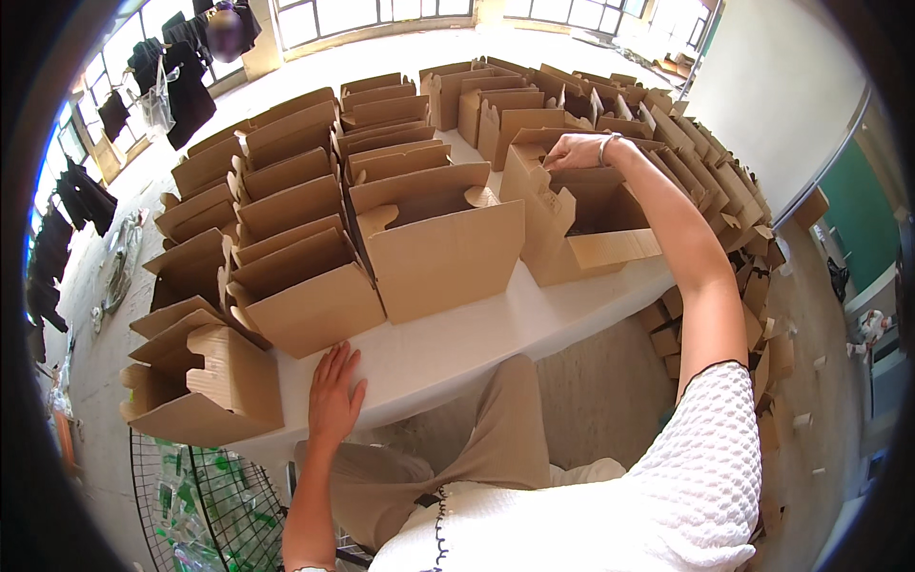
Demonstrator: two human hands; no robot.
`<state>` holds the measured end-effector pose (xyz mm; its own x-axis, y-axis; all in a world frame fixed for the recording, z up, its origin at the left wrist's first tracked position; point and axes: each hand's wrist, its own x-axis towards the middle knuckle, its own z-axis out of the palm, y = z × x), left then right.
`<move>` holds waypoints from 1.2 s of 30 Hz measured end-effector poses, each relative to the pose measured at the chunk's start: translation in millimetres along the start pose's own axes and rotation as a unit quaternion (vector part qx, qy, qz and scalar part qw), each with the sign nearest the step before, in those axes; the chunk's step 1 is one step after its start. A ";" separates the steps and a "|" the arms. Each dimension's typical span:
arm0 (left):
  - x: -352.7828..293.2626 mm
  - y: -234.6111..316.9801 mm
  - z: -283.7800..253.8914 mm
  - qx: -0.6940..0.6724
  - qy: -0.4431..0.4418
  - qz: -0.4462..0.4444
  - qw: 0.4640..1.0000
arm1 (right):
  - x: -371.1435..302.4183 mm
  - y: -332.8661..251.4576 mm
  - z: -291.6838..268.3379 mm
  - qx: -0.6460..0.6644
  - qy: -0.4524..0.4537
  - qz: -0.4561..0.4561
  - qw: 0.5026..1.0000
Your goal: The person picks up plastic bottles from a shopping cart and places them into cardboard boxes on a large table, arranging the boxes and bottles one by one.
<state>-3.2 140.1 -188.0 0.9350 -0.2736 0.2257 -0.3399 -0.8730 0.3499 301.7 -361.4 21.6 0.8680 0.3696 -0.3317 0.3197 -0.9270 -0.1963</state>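
My left hand [335, 389] rests flat on the white tabletop [457, 338] near its front edge, fingers stretched out, just in front of an open brown cardboard box [310, 305]. On the right my arm reaches across another open cardboard box [545, 243], whose flaps stand up. My right hand [579, 151] is at the far rim of that box, fingers curled down and closed on its cardboard edge; the fingertips are partly hidden. Between the hands stands a wide open box [448, 253] with its lid flap raised. The inside of the right box is mostly in shadow.
Rows of open cardboard boxes [286, 167] fill the table's far side. At the near left corner stands one more box [205, 381]. A black wire basket [195, 496] with green and clear plastic items is below. Cardboard pieces [753, 315] are piled at the right.
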 end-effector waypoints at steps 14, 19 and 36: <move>-0.1 2.4 -1.3 -0.011 0.012 0.000 1.000 | -7.6 31.1 38.1 -0.099 0.194 0.049 0.975; -0.4 -0.4 0.4 -0.005 0.013 0.000 1.000 | -4.5 19.1 39.7 -0.135 0.226 -0.025 0.964; 0.9 -1.9 -0.3 -0.017 0.009 0.002 1.000 | 17.3 -47.3 -12.1 0.178 0.026 -0.099 0.979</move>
<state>-1.7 141.6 -188.2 0.9317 -0.2694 0.2436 -0.3472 -0.8574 0.3798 306.2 -311.9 36.3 0.8243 0.5263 -0.2087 0.3380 -0.7532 -0.5643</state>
